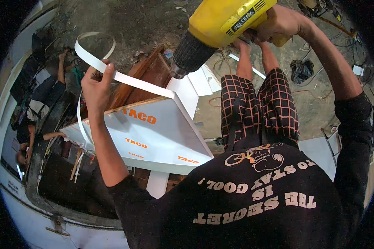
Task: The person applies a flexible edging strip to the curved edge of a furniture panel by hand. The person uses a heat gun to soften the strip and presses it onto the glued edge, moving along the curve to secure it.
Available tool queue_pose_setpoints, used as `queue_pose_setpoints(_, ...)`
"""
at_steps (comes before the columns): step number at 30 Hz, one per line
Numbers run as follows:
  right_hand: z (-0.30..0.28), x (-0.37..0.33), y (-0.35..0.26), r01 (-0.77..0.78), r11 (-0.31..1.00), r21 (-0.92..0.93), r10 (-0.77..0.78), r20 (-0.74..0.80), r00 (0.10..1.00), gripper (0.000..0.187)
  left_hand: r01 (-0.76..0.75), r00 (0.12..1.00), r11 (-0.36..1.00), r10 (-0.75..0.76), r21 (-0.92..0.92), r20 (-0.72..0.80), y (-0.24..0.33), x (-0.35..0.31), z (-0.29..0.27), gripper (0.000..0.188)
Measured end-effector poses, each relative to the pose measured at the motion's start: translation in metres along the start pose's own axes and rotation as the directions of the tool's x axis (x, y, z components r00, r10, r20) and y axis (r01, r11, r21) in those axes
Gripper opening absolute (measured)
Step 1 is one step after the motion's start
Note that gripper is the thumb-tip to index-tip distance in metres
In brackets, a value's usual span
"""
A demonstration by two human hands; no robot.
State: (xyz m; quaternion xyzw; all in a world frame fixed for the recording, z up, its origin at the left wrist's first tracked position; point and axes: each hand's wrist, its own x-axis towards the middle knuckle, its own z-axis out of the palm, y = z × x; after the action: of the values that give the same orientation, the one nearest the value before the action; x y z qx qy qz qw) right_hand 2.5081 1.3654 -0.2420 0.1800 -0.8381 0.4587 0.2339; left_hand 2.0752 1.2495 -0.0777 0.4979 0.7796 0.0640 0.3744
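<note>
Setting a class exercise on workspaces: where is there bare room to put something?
Mostly bare grey floor lies between the curled white strip and the yellow-black heat gun, and below the crumpled black plastic bag, beside the black checked shorts. Crowded: the upper edge of the flat white orange-printed panel, where the strip runs.

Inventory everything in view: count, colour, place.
heat gun: one, yellow-black, top centre
strip: one, white, looping left of centre
printed panel: one, white and orange, centre
wood pieces: count unclear, brown, beyond panel
loose panels: several, white, right floor
bag: one, black, upper right
clutter: uncountable, mixed colours, floor
other people: count unclear, dark clothing, far left
shirt: one, black, bottom
shorts: one, black checked, centre right
left hand: one, bare, on strip
right hand: one, bare, on heat gun
</note>
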Motion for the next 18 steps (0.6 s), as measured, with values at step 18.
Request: queue_pose_setpoints(18,-0.001,0.017,-0.036,-0.875,0.042,0.482,0.961,0.222,0.168,0.036,0.170,0.975,0.983,-0.178,-0.074,-0.130,-0.043,-0.048,0.007,0.029)
